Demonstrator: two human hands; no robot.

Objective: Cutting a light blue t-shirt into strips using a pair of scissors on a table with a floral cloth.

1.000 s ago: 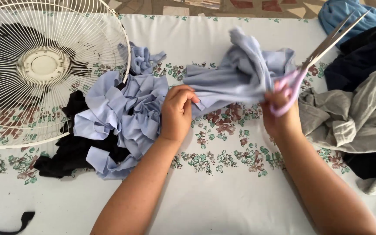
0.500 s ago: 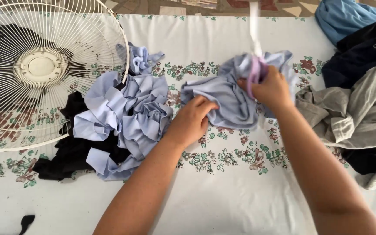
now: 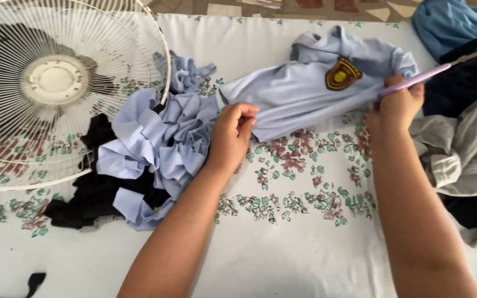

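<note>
The light blue shirt piece [image 3: 305, 91], with a dark and yellow embroidered badge [image 3: 342, 73] sewn on it, lies spread on the counter [image 3: 282, 243] a little right of the middle, toward the far side. It is stretched between the two hands. The left hand [image 3: 233, 135] pinches its near-left edge, fingers curled narrow on the cloth. The right hand [image 3: 399, 105] grips the right end of the piece and, in the same closed grasp, the lilac handles of a pair of scissors [image 3: 432, 70], whose blades point away to the far right, clear of the cloth.

The step in hand looks like laying the piece out taut and turning the badge side up before a cut. Judging from that, the next move would call for swinging the blades round to the fabric while the left hand keeps the edge pulled flat.

Just left of the left hand sits a heap of cut light blue scraps [image 3: 155, 143] over some black cloth [image 3: 92, 193]. A white fan guard [image 3: 56, 83] lies at the far left, overlapping the heap. At the right edge are grey [image 3: 465, 149], dark [image 3: 465, 77] and blue garments [image 3: 448, 22] piled together. The counter wears a white cover with floral bands.
</note>
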